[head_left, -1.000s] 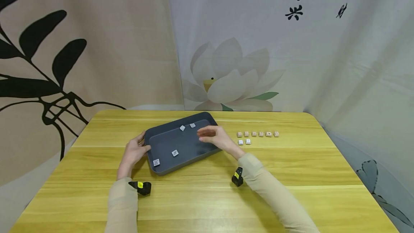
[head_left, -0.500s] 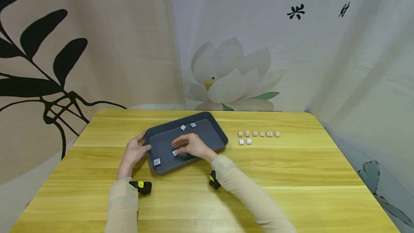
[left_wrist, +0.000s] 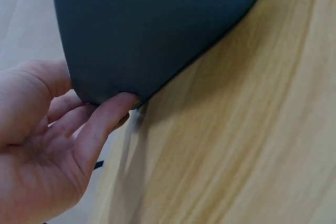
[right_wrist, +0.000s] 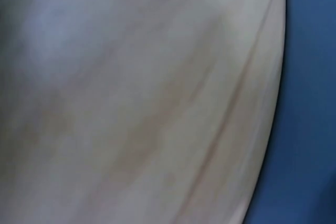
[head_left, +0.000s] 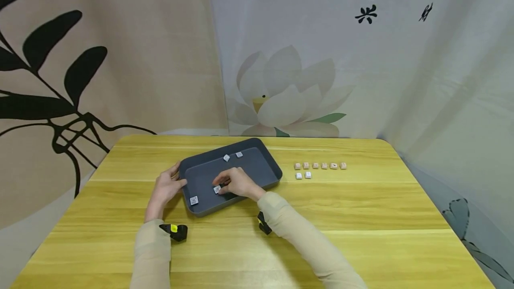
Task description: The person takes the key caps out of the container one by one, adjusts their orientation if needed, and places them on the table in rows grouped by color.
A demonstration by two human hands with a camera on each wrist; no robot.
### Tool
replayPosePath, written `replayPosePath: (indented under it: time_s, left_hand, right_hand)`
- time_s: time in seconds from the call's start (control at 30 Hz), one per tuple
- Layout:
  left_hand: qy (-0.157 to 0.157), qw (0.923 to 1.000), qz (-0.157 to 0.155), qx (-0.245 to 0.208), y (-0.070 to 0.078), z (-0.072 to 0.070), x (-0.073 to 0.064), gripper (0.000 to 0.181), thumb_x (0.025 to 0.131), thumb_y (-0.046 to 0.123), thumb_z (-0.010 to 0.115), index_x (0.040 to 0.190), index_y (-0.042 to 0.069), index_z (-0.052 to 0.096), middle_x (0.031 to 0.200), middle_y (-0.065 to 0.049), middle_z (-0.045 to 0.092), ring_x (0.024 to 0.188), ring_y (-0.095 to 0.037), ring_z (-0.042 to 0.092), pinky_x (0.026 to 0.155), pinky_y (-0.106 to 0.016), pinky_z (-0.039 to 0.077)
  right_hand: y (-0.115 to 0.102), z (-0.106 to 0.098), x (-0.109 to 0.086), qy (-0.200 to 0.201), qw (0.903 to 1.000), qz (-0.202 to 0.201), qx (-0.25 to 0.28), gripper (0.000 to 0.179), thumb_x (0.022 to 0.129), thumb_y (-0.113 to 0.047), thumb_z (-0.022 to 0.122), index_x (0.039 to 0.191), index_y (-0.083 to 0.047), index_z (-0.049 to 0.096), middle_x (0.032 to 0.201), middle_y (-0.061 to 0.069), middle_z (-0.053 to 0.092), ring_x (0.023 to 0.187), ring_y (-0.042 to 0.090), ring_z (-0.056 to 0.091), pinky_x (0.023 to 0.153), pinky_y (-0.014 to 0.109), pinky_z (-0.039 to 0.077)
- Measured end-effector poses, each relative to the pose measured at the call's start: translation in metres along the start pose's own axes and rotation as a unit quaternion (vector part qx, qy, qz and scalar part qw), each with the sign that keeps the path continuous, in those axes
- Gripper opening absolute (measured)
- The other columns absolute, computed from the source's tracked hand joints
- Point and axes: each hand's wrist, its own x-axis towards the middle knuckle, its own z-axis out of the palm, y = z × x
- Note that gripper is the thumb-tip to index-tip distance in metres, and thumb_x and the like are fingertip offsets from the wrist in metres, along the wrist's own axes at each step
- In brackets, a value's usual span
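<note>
My left hand (head_left: 167,187) grips the left end of a dark grey rectangular tray (head_left: 261,164); in the left wrist view its thumb and fingers (left_wrist: 107,124) hold the tray's corner. Inside the tray, my right hand (head_left: 238,183) has its thumb and fingertips at both sides of a small white printed block (head_left: 217,189), pinching it near the tray floor. Another white block (head_left: 194,200) lies by the front left corner. Two more, a tilted block (head_left: 226,158) and a flatter block (head_left: 239,154), lie near the back wall. The right wrist view shows no hand.
Right of the tray, several beige blocks (head_left: 315,166) stand in a row on the wooden table (head_left: 225,253). Two white blocks, a left one (head_left: 299,176) and a right one (head_left: 308,175), form a shorter row in front. A printed curtain (head_left: 160,57) hangs behind.
My right hand has moved left and down from the tray's right side to the middle block, and its fingers have closed around it. The left hand stays on the tray.
</note>
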Motion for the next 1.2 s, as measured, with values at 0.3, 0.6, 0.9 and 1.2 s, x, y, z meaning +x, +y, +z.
replayPosePath:
  time_s: [0.3, 0.6, 0.9, 1.2]
  left_hand:
    - [0.000, 1.0000, -0.001, 0.005, -0.001, -0.001, 0.001, 0.073, 0.092, 0.001, 0.051, 0.152, 0.006, 0.010, 0.155, -0.026, 0.016, 0.137, -0.042, 0.033, 0.095, -0.039, 0.053]
    - [0.003, 1.0000, 0.003, 0.008, -0.002, -0.002, 0.001, 0.073, 0.091, 0.002, 0.051, 0.152, 0.006, 0.011, 0.155, -0.026, 0.017, 0.137, -0.042, 0.033, 0.092, -0.037, 0.055]
    - [0.002, 0.9999, 0.005, 0.009, -0.003, -0.002, 0.002, 0.074, 0.091, 0.002, 0.051, 0.152, 0.004, 0.010, 0.154, -0.027, 0.018, 0.138, -0.042, 0.031, 0.094, -0.037, 0.053]
    - [0.008, 0.9999, 0.006, 0.000, -0.004, -0.002, 0.002, 0.073, 0.089, 0.001, 0.051, 0.152, 0.002, 0.012, 0.154, -0.027, 0.020, 0.137, -0.043, 0.033, 0.090, -0.037, 0.056]
  right_hand:
    - [0.002, -0.001, 0.000, 0.010, 0.9997, -0.007, 0.023, 0.020, 0.089, -0.009, 0.063, 0.107, -0.011, 0.071, 0.104, 0.004, 0.071, 0.091, 0.011, 0.067, 0.076, 0.015, 0.053]
    - [0.006, -0.009, -0.003, 0.014, 0.9649, 0.024, 0.261, 0.029, 0.099, -0.005, 0.044, 0.121, 0.002, 0.061, 0.120, 0.024, 0.061, 0.099, 0.029, 0.067, 0.088, 0.034, 0.057]
    - [0.011, -0.011, -0.001, 0.019, 0.9217, 0.051, 0.384, 0.033, 0.100, -0.006, 0.040, 0.129, 0.009, 0.049, 0.127, 0.033, 0.051, 0.093, 0.014, 0.068, 0.094, 0.035, 0.055]
    - [0.013, -0.011, -0.002, 0.040, 0.9281, 0.043, 0.368, 0.032, 0.100, -0.004, 0.041, 0.129, 0.002, 0.052, 0.128, 0.023, 0.057, 0.101, 0.021, 0.065, 0.094, 0.035, 0.055]
